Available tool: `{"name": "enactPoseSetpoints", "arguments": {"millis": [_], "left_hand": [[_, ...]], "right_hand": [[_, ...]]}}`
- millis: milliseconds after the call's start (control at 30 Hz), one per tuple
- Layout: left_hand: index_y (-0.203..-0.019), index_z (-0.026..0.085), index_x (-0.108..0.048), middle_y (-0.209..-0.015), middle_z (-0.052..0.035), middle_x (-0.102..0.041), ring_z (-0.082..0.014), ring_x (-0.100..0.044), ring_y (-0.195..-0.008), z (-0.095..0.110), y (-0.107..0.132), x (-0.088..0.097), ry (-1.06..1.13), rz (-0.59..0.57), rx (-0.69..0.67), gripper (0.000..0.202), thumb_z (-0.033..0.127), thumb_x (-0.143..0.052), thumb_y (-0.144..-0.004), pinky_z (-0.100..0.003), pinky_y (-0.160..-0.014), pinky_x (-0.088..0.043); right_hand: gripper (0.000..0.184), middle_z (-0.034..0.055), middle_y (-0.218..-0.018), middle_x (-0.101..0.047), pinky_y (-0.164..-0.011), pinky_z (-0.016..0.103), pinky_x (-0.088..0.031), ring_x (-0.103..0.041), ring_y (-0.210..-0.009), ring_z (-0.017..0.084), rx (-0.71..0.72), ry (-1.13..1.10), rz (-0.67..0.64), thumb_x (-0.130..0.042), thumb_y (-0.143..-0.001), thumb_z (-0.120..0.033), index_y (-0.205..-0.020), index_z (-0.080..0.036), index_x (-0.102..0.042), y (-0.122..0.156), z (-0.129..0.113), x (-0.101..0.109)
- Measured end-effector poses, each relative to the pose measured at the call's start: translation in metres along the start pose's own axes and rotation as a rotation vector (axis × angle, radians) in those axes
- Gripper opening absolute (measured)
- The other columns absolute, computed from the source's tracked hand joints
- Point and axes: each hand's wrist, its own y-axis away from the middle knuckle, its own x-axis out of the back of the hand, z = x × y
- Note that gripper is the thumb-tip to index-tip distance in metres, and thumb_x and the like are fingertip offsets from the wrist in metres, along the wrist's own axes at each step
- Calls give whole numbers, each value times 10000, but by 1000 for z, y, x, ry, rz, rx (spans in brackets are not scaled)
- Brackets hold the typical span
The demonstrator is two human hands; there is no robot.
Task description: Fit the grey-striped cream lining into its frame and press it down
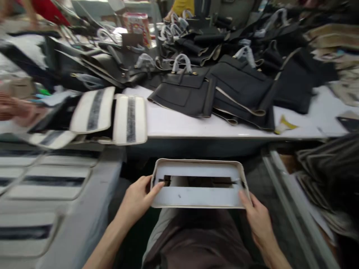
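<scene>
Above my lap is a shallow white rectangular tray-like frame (196, 197) with a raised rim and a long slot across its middle. My left hand (137, 200) grips its left end, thumb over the rim beside the slot. Around the right end my right hand (258, 216) is closed, its thumb on the inner face near the lower corner. The fingers under both ends are hidden. Through the slot something dark shows, too little of it to name.
Black handbags (179, 95) with wrapped handles crowd the white table (179, 129) ahead. Cream panels with a dark stripe (130, 119) lie at its left; similar panels (53, 182) cover the surface at my left. Dark stacked pieces (322, 168) stand at right. People are partly visible beyond.
</scene>
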Motion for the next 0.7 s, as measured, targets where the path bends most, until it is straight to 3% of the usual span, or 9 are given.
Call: {"name": "enactPoseSetpoints", "arguments": {"millis": [133, 233, 333, 500, 700], "left_hand": [[-802, 199, -622, -785, -84, -686, -268, -642, -763, 5, -14, 0, -366, -84, 56, 420, 531, -394, -918, -317, -646, -373], [-711, 211, -569, -742, -96, -685, -291, -654, -746, 8, -18, -3, -515, -125, 89, 426, 476, -332, -945, -329, -623, -342], [-773, 217, -600, -831, -101, -716, -316, -676, -849, 9, -18, -4, -523, -133, 115, 385, 433, -337, -952, -333, -658, -366], [-908, 206, -640, -985, -109, -723, -318, -666, -985, 9, -21, -3, -406, -169, 169, 329, 366, -357, -959, -335, -738, -401], [-904, 187, -659, -948, -113, -717, -308, -658, -969, 12, -20, -3, -321, -152, 247, 333, 338, -368, -960, -326, -741, -402]], "right_hand": [[578, 84, -985, -721, -764, 310, -496, -637, -920, 275, 89, 97, -57, -540, -845, -610, -1138, -134, -688, -8, -15, 4], [528, 44, -765, -669, -625, 254, -432, -580, -726, 208, 133, 207, -9, -472, -890, -599, -960, -136, -716, -6, -21, 4], [501, 17, -656, -571, -564, 235, -369, -494, -635, 163, 166, 268, 7, -435, -918, -580, -794, -151, -662, -4, -22, 5], [465, 1, -601, -496, -538, 233, -323, -435, -602, 147, 179, 338, -16, -426, -928, -554, -739, -170, -607, -7, -28, 7], [488, 6, -605, -498, -548, 241, -322, -437, -600, 148, 181, 380, -49, -405, -922, -567, -698, -171, -582, -14, -34, 9]]}}
